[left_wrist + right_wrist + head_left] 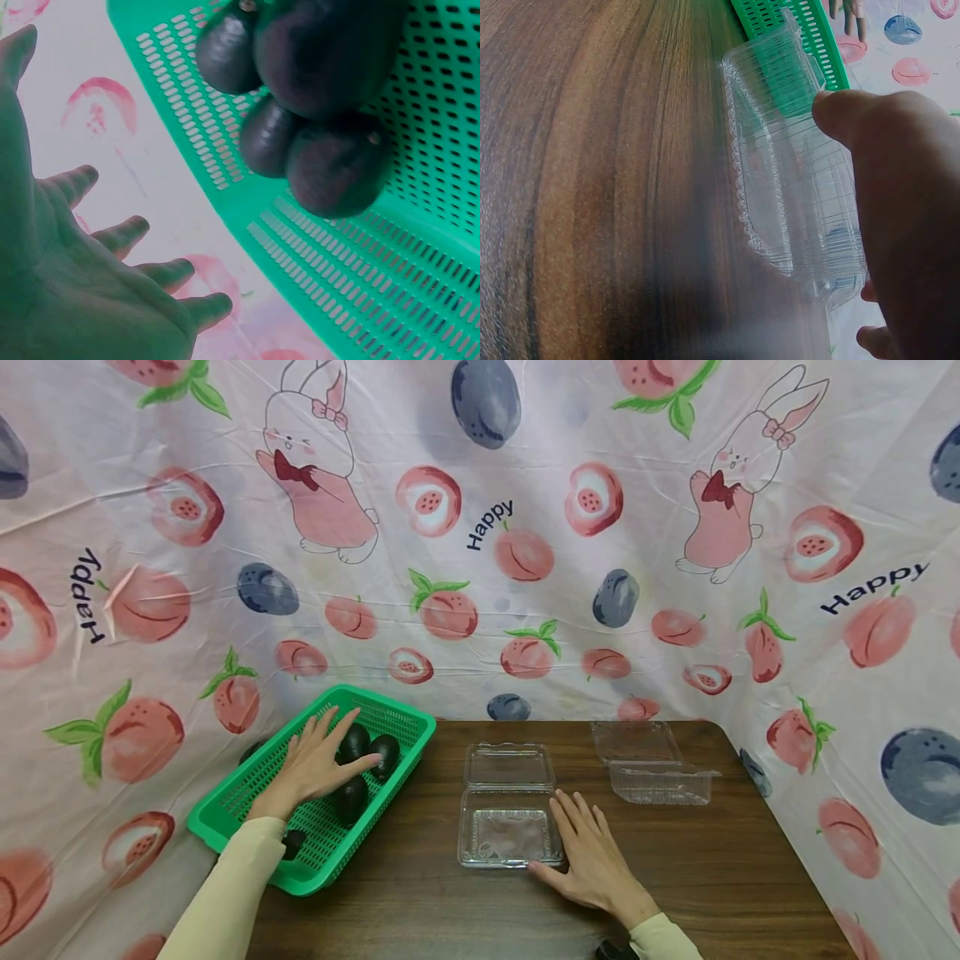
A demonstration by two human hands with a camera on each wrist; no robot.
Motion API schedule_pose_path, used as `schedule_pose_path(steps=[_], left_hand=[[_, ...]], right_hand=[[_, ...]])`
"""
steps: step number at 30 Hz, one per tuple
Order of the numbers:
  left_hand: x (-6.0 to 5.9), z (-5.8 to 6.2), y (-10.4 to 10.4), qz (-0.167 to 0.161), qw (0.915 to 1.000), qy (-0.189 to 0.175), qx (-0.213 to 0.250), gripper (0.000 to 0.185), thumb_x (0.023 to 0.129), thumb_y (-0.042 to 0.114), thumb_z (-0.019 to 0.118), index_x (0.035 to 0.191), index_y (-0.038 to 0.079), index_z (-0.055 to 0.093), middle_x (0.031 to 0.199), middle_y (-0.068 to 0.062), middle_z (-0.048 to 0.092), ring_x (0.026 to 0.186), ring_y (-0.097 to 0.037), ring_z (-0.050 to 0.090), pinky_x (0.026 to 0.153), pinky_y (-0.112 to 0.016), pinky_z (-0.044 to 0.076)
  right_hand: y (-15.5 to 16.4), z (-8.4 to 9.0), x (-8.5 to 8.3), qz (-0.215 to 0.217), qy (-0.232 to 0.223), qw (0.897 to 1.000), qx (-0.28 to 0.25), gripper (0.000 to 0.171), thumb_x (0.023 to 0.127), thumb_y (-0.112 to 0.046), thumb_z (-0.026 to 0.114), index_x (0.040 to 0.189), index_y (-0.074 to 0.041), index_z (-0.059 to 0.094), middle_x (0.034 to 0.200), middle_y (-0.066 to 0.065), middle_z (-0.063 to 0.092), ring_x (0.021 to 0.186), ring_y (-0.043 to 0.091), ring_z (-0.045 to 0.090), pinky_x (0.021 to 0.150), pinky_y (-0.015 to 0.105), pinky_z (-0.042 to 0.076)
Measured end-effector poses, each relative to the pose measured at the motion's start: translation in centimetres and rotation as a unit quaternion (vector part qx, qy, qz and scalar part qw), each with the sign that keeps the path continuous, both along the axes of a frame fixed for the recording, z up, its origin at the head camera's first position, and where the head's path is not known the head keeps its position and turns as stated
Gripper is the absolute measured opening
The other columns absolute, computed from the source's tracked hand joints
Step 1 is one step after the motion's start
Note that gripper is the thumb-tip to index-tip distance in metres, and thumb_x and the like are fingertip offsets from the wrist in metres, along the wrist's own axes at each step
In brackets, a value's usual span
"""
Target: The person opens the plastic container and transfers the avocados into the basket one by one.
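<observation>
A green perforated basket [307, 883] on the left holds several dark avocados [385, 756]. Above it hovers my left hand [315, 768], fingers spread and holding nothing. The left wrist view shows that hand [97, 277] apart from the clustered avocados [337, 169]. At the middle of the table lies a clear plastic clamshell box [510, 839], lid folded back, nothing inside. Along its right side rests my right hand [596, 860], fingers extended, thumb at the near corner. In the right wrist view the thumb [847, 112] overlaps the rim of the box [761, 180].
A second clear clamshell box [660, 783] stands with its lid raised at the back right of the wooden table [420, 910]. Fruit-printed cloth [525, 610] hangs behind and on both sides. Part of a dark object [251, 752] shows behind the basket's left rim.
</observation>
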State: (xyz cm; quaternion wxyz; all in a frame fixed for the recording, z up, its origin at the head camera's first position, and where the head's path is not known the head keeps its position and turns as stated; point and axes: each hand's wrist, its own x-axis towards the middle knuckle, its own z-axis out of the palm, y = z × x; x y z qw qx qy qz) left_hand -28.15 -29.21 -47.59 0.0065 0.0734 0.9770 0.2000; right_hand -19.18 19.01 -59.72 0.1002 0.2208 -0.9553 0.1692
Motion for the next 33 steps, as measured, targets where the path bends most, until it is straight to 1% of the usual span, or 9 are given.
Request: schedule_pose_path(steps=[3,6,11,16,20,26,33], left_hand=[[0.1,0.2,0.7,-0.003,1.0000,0.007,0.000,0.109,0.101,0.078,0.066,0.184,0.028,0.016,0.191,-0.025,0.005,0.170,-0.069,0.001,0.129,-0.092,0.003],[0.4,0.3,1.5,-0.010,0.9997,0.022,0.002,0.107,0.102,0.076,0.067,0.183,0.025,0.020,0.190,-0.025,0.008,0.170,-0.069,0.001,0.129,-0.092,0.004],[1.1,0.4,3.2,-0.023,0.9986,0.047,0.009,0.105,0.101,0.073,0.070,0.182,0.023,0.026,0.190,-0.024,0.014,0.172,-0.066,0.003,0.129,-0.092,0.005],[1.7,0.4,4.8,-0.035,0.9972,0.066,0.012,0.104,0.101,0.071,0.073,0.182,0.024,0.028,0.189,-0.022,0.018,0.173,-0.064,0.007,0.131,-0.090,0.007],[2.4,0.3,6.1,-0.046,0.9960,0.074,0.018,0.103,0.100,0.068,0.075,0.181,0.024,0.029,0.189,-0.020,0.019,0.174,-0.062,0.008,0.132,-0.089,0.008],[3.4,-0.2,8.2,-0.068,0.9933,0.092,0.019,0.101,0.099,0.065,0.078,0.180,0.024,0.033,0.189,-0.019,0.023,0.174,-0.060,0.012,0.134,-0.087,0.009],[4.1,-0.6,10.0,-0.087,0.9906,0.102,0.024,0.100,0.099,0.063,0.080,0.180,0.027,0.033,0.188,-0.019,0.026,0.174,-0.059,0.015,0.134,-0.086,0.011]], right_hand=[[0.0,0.0,0.0,0.000,-0.003,1.000,0.000,0.111,0.096,-0.077,0.073,0.172,0.000,0.044,0.178,0.022,0.046,0.166,0.052,0.041,0.132,0.075,0.036],[0.0,0.0,0.0,0.001,-0.003,1.000,-0.001,0.111,0.096,-0.076,0.073,0.171,0.001,0.044,0.178,0.022,0.046,0.166,0.052,0.041,0.132,0.075,0.036],[0.0,-0.1,-0.1,0.003,0.008,1.000,-0.002,0.111,0.096,-0.076,0.073,0.171,0.001,0.045,0.177,0.023,0.047,0.165,0.053,0.043,0.130,0.076,0.037],[0.0,-0.2,-0.1,0.001,0.003,1.000,-0.006,0.112,0.096,-0.077,0.073,0.172,0.000,0.044,0.178,0.023,0.046,0.166,0.052,0.042,0.131,0.076,0.036],[0.1,-0.1,-0.1,0.001,-0.003,1.000,-0.004,0.112,0.096,-0.077,0.073,0.172,0.000,0.043,0.178,0.022,0.045,0.166,0.052,0.041,0.132,0.075,0.036],[0.1,0.0,-0.1,0.003,0.002,1.000,-0.001,0.111,0.096,-0.075,0.074,0.171,0.000,0.044,0.178,0.022,0.046,0.166,0.052,0.042,0.131,0.075,0.037],[0.2,-0.1,-0.1,0.004,0.006,1.000,-0.001,0.110,0.096,-0.075,0.074,0.171,0.000,0.044,0.178,0.023,0.047,0.165,0.052,0.043,0.131,0.074,0.037]])
